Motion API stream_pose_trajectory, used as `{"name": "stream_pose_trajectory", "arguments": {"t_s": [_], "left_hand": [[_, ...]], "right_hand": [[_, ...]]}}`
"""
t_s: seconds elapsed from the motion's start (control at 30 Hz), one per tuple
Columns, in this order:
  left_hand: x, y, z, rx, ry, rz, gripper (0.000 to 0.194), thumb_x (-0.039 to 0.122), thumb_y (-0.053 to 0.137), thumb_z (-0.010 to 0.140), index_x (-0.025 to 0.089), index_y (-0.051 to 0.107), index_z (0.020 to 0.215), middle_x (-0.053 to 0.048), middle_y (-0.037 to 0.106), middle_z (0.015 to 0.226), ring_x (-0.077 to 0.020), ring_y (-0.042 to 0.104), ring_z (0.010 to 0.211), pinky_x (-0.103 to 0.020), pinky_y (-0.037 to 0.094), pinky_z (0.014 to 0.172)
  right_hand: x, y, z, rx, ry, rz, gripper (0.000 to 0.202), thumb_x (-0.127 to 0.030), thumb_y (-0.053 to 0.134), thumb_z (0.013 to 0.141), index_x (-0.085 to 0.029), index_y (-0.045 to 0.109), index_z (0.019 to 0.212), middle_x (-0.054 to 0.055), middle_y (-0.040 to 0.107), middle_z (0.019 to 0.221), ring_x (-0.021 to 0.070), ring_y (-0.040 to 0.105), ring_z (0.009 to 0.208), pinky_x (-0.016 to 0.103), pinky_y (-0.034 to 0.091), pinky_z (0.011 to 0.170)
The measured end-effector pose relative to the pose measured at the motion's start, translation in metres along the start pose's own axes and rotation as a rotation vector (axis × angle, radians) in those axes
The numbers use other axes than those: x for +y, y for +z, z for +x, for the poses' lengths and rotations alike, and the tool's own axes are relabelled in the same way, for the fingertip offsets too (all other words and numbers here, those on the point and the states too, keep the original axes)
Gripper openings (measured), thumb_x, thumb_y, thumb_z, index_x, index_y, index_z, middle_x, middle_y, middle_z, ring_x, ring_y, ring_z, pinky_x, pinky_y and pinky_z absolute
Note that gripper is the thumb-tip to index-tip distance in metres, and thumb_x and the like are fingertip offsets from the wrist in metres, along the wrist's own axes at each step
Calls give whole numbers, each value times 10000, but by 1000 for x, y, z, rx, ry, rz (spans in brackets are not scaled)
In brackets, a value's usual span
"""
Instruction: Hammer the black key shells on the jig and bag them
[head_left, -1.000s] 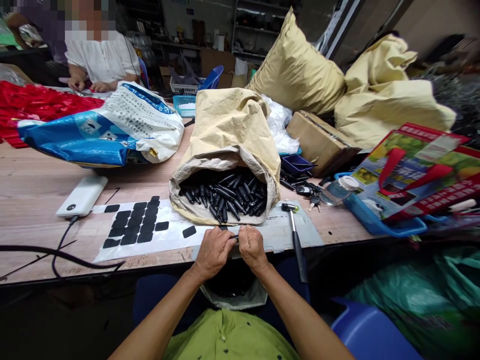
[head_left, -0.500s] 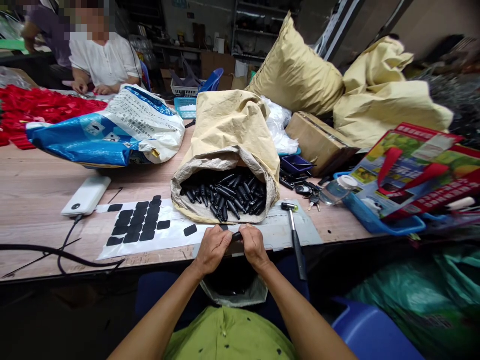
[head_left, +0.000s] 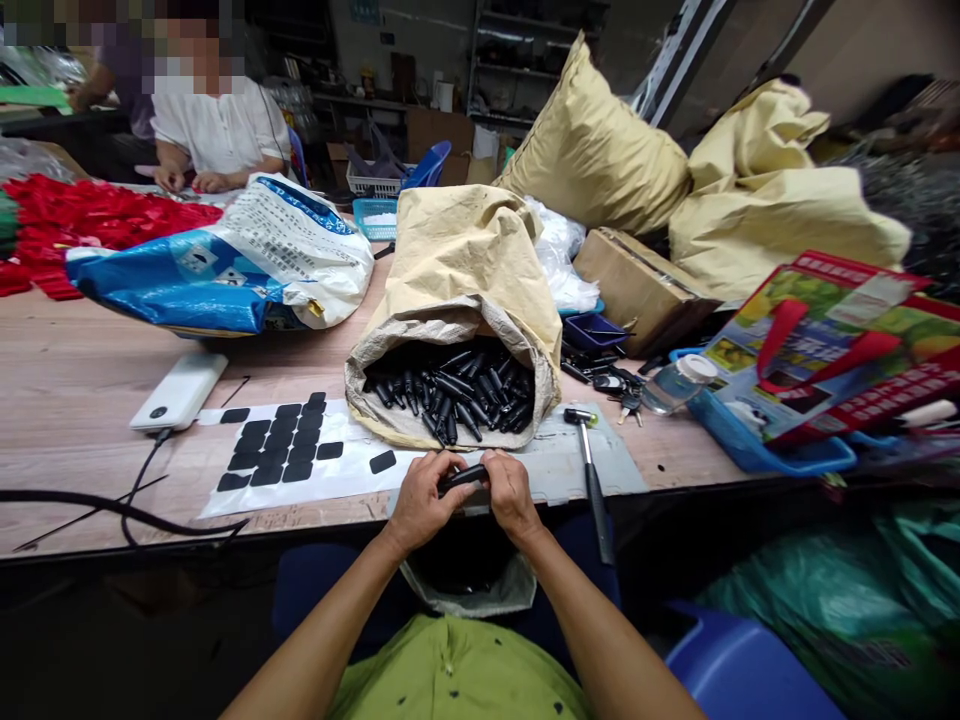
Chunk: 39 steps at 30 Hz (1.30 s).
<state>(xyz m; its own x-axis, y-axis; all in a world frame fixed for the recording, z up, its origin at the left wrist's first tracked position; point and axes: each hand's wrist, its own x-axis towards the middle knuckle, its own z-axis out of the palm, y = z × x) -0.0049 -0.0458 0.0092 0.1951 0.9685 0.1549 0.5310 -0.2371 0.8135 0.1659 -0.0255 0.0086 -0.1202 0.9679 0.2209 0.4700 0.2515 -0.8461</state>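
Observation:
Between my two hands is a slim black handle-like piece [head_left: 463, 478], lying nearly level above the table's front edge. My left hand [head_left: 424, 500] is closed around its left end. The fingers of my right hand [head_left: 511, 490] pinch its right end. Just beyond my hands, a beige sack [head_left: 465, 250] lies with its mouth toward me, full of similar black pieces [head_left: 457, 390]. Black rounded patches [head_left: 281, 440] sit in rows on a white backing sheet [head_left: 341, 490] to the left. Below my hands, an open bag [head_left: 480, 598] rests at my lap, its inside dark.
A hammer [head_left: 591, 480] lies at the right, its handle past the table edge. A white power bank [head_left: 180, 392] with a cable, a blue-white sack [head_left: 247, 260] and red pieces [head_left: 105, 225] are left. A blue tray [head_left: 780, 455] stands right. Another person [head_left: 217, 130] sits across.
My left fingers have loosened and shifted along the black piece, so more of it shows. My right hand keeps its pinch. The view has moved slightly.

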Motion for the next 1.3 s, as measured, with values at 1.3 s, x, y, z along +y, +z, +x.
{"name": "stream_pose_trajectory", "arguments": {"t_s": [1.3], "left_hand": [[-6, 14, -3, -10, 144, 175, 159, 270, 603, 921, 231, 691, 1047, -53, 681, 911, -242, 576, 903, -395, 404, 846]], "right_hand": [[2, 2, -2, 52, -119, -84, 436, -317, 510, 898, -239, 309, 519, -45, 331, 508, 131, 367, 538, 298, 314, 602]]}}
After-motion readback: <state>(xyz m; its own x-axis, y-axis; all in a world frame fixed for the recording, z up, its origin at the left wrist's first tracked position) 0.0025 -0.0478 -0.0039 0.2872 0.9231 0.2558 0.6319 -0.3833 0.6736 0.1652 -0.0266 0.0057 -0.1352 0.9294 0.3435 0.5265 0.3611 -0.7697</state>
